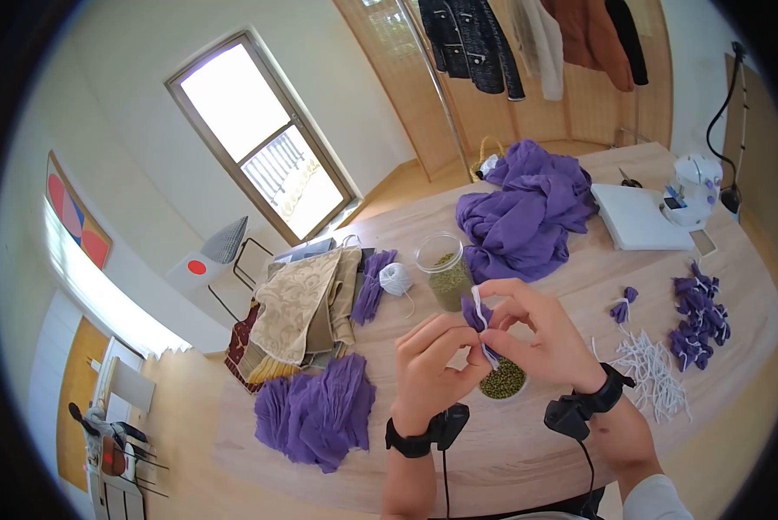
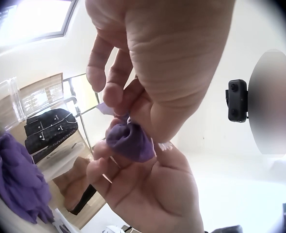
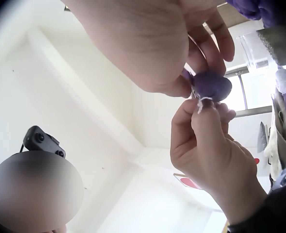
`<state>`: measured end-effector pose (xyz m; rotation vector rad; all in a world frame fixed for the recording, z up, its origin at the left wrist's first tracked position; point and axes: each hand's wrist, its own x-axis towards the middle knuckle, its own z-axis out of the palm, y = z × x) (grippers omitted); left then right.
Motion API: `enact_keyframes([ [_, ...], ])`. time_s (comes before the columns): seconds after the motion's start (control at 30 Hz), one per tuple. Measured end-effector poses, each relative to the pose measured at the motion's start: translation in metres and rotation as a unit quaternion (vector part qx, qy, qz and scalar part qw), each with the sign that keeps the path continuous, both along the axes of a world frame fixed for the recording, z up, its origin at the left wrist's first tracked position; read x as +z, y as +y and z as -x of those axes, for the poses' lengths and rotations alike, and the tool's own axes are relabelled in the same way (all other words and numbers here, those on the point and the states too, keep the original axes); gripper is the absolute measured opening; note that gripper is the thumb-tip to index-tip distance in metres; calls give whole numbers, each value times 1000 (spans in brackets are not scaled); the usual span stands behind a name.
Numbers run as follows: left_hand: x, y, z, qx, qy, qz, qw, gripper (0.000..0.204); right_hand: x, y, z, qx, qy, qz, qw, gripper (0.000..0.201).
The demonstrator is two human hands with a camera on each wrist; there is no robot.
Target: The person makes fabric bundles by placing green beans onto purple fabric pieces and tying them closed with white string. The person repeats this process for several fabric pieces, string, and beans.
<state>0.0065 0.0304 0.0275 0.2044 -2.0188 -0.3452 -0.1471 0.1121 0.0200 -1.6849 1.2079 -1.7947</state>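
I pinch the small, rounded purple cloth bundle (image 3: pixel 214 86) and its thin white string (image 3: pixel 201 101) between my left hand (image 1: pixel 434 357) and right hand (image 1: pixel 540 336), neither clearly nearer, above the pale wooden desk (image 1: pixel 501 455).

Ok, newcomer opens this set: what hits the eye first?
Probably the big heap of purple cloth toward the far side of the table, behind the glass jar. Next, the small purple bundle with white string, held between the left hand and right hand. Then the white sewing machine at the table's right end.
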Motion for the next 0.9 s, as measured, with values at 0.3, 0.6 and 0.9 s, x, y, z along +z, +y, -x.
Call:
enact_keyframes([
  [0.3, -2, -7, -12, -64, 3, -156, 986, 14, 0, 0, 5, -16, 159, 80, 984, 22],
  [0.6, -1, -8, -14, -75, -10, -174, 982, 12, -4, -5, 1, -81, 257, 150, 951, 25],
  [0.9, -2, -7, -11, -80, -11, -163, 983, 14, -4, -2, 2, -112, 332, 173, 921, 28],
])
